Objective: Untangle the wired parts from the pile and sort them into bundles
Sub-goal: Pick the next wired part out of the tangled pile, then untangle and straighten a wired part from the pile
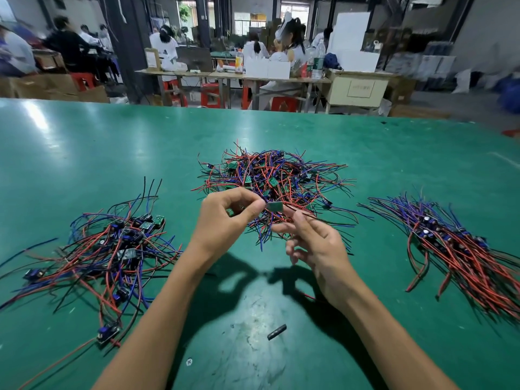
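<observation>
Left hand: our left hand [225,218] is up over the table, and its thumb and fingers [254,211] pinch a small green board [275,206] by one edge.
Right hand: our right hand [315,246] is just beside the left one. Its fingers are loosely bent, and thin dark wires [302,213] from the board run over the pointer finger. We cannot tell if it grips them.
Middle pile: the big messy pile [274,175] of red, blue and black wires with little green boards sits on the table right behind our hands.
Left bundle: a loose bunch [112,249] of wired parts lies to our left, with its wires going every way.
Right bundle: a neater bunch [455,249] lies to our right, with its wires mostly lined up the same way.
Table: the table [84,153] is green and shiny, with scratches near us.
Small bits: a short dark piece [277,331] lies on the table between our arms, and a little round spot [189,361] is close by.
Far away: people [166,46] sit at other tables at the back of the room.
</observation>
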Tool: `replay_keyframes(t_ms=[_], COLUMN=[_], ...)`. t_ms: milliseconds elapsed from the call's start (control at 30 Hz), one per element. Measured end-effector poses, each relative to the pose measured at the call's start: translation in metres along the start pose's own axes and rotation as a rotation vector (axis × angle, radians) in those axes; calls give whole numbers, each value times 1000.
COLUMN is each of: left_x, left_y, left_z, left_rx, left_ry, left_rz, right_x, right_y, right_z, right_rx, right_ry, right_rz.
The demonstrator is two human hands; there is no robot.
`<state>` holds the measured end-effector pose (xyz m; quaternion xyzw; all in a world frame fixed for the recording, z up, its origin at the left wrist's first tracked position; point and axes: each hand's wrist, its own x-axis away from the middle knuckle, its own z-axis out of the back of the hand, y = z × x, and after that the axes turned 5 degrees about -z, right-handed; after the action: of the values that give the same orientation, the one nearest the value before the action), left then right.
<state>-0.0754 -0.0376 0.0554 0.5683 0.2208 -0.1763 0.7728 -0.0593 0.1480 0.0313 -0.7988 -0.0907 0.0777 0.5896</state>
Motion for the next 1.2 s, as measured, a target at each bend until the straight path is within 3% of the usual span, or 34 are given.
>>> replay_keyframes(t_ms=[267, 333, 467, 567, 900, 1200], left_x=[4, 4, 3, 6, 7, 13], left_y=[0, 4, 13, 13, 17, 11], left_z=[-6, -6, -8, -8, -10, -28], left_rx=[-64, 26, 333, 361, 342, 100], left_ry=[-159, -207, -353, -474, -395, -323], left_rz=[16, 79, 371, 349, 357, 421], right_x=[0, -1, -1, 1, 1, -3], right_y=[0, 0, 0, 1, -3, 6], right_z=[7, 9, 10, 10, 12, 15], right_rx=[0, -16, 141, 212, 91, 105], right_ry=[194, 183, 71, 14, 63, 165], right_rz=[77, 69, 96, 168, 65, 90])
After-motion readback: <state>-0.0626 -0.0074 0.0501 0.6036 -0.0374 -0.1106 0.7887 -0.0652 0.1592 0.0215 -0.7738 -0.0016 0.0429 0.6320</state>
